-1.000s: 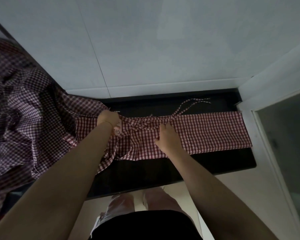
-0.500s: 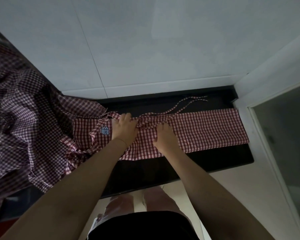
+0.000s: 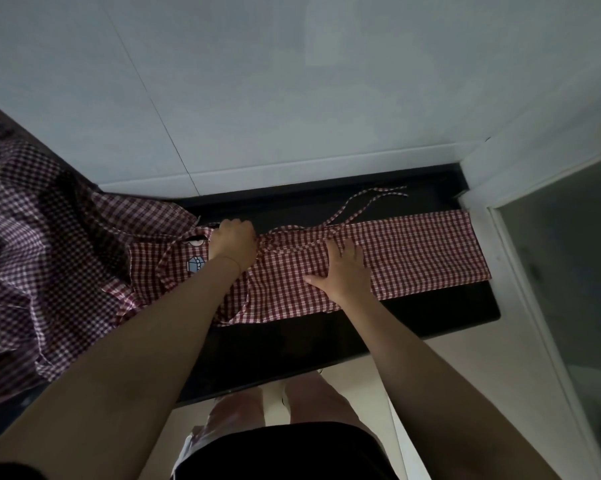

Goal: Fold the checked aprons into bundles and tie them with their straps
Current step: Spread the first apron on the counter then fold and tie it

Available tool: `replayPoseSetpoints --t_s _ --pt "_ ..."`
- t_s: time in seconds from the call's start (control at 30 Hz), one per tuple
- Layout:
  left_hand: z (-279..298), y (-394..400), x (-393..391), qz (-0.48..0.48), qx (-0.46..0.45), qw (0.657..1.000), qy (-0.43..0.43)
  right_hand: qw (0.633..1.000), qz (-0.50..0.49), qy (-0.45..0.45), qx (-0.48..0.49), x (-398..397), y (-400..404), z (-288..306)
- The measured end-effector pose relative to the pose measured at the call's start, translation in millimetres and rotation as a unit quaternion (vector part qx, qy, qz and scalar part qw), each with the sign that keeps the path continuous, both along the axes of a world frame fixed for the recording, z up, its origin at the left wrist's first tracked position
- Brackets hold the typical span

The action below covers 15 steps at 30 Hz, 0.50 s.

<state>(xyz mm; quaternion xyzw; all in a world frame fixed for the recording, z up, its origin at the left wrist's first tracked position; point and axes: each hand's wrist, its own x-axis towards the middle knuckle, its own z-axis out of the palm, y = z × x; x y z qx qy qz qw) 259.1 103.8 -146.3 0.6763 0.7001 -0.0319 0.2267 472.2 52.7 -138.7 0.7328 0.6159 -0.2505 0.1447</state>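
A red-and-white checked apron (image 3: pixel 427 251) lies as a long folded strip across the black counter (image 3: pixel 430 317). Its thin straps (image 3: pixel 371 199) trail off toward the back wall. My left hand (image 3: pixel 233 242) lies on the strip's left part with its fingers curled over the far edge of the cloth. A blue logo patch (image 3: pixel 195 265) shows just left of that wrist. My right hand (image 3: pixel 347 271) presses flat on the middle of the strip, fingers spread.
A heap of more checked aprons (image 3: pixel 35 244) covers the counter's left end and touches the strip. A white tiled wall (image 3: pixel 292 98) rises behind, and a white frame with a glass panel (image 3: pixel 569 306) bounds the right. The counter's front edge is near my legs.
My left hand moved right from the apron's left end to its far edge beside the straps. The logo patch now shows. My right hand stayed pressed in place.
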Motion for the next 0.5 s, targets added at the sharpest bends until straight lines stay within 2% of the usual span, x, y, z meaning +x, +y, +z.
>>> replayPoseSetpoints --t_s 0.07,0.17,0.33,0.5 --pt "0.8 -2.9 2.5 -0.001 -0.014 0.999 -0.035 1.0 0.002 -0.001 -0.002 4.0 0.1 -0.4" --pt "3.5 -8.4 7.4 -0.077 -0.059 0.995 0.002 1.0 0.003 0.0 -0.001 2.6 -1.0 -0.2" --pt "0.0 -6.7 -0.4 -0.023 -0.016 0.999 -0.03 1.0 0.004 0.007 -0.005 3.1 -2.6 -0.6" --pt "5.6 0.5 3.8 0.0 -0.036 0.998 0.054 1.0 0.006 0.012 -0.013 2.4 -2.5 1.3"
